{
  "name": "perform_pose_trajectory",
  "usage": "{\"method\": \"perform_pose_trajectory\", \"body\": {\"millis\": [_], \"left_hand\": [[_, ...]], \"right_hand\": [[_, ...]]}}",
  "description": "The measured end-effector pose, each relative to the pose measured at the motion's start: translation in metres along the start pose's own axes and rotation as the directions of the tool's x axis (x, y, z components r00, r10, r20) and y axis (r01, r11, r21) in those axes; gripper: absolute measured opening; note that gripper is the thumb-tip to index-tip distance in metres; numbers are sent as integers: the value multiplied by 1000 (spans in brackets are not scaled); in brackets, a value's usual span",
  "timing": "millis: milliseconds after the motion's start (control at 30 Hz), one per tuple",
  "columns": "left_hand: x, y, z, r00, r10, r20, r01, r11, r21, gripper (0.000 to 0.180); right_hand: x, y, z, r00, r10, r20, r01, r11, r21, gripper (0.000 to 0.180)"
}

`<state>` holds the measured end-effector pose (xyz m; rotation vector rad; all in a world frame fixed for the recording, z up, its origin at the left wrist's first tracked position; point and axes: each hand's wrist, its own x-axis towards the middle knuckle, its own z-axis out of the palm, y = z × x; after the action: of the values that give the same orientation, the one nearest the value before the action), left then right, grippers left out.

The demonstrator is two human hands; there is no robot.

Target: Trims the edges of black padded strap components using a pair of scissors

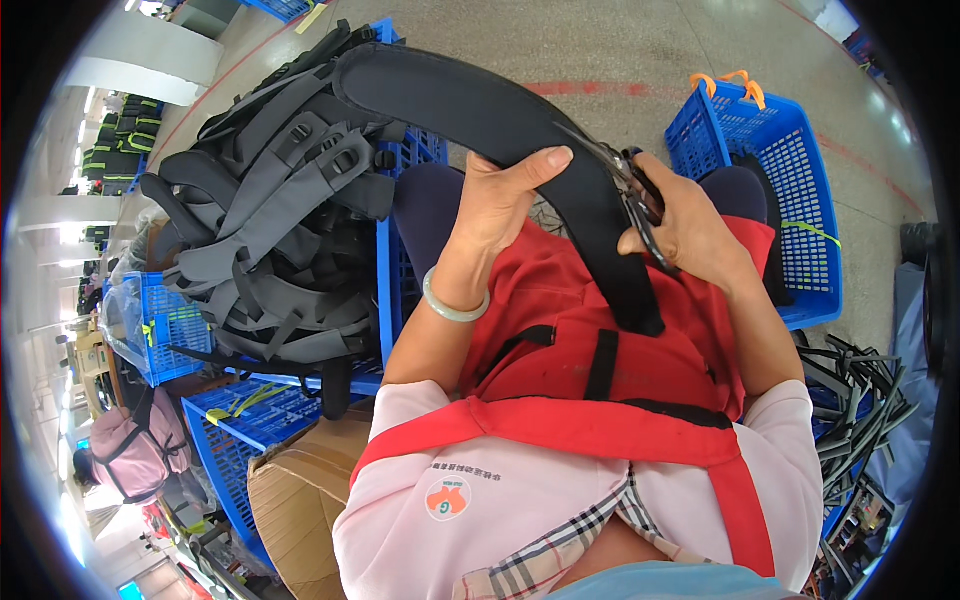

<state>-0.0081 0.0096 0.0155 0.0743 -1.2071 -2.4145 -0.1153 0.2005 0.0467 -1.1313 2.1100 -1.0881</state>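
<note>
A long, curved black padded strap point(455, 100) stretches across my lap, its rounded far end near the heap of straps at the left and its near end over my red apron point(530, 270). My left hand point(500, 200) is closed on the strap near its middle, thumb lying on the upper face. In my right hand point(690, 220) is a pair of scissors point(637, 205), fingers at the dark handles. The metal blades lie along the strap's right edge, pointing away from me. Whether the blades are apart I cannot tell.
A large heap of dark grey padded straps point(270, 200) with buckles rests on blue crates at my left. A blue basket point(810, 200) with orange ties stands at the right, above black strips point(850, 400). A cardboard box point(300, 500) is at lower left; a person in pink point(140, 445) sits beyond.
</note>
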Motion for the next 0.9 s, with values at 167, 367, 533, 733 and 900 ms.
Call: {"method": "perform_pose_trajectory", "body": {"millis": [167, 367, 533, 733, 900], "left_hand": [[-1, 0, -3, 1000, 28, -3, -27, 1000, 6, 33], [0, -1, 1, 1000, 6, -15, -6, 1000, -16, 32], [1, -3, 8, 1000, -15, -17, 15, 1000, -9, 21], [7, -2, 14, 1000, 6, 7, -6, 999, -34, 23], [23, 10, 23, 998, 17, 66, -17, 1000, 8, 21]], "right_hand": [[3, -10, -5, 997, 26, 76, -25, 999, -21, 58], [2, 6, -4, 999, 23, 48, -25, 999, 31, 55], [7, 2, -8, 998, -61, -28, 61, 998, -14, 54], [10, -1, -12, 997, -77, -17, 77, 997, -30, 57], [19, -8, -25, 992, -121, -45, 119, 992, -37, 56]]}}
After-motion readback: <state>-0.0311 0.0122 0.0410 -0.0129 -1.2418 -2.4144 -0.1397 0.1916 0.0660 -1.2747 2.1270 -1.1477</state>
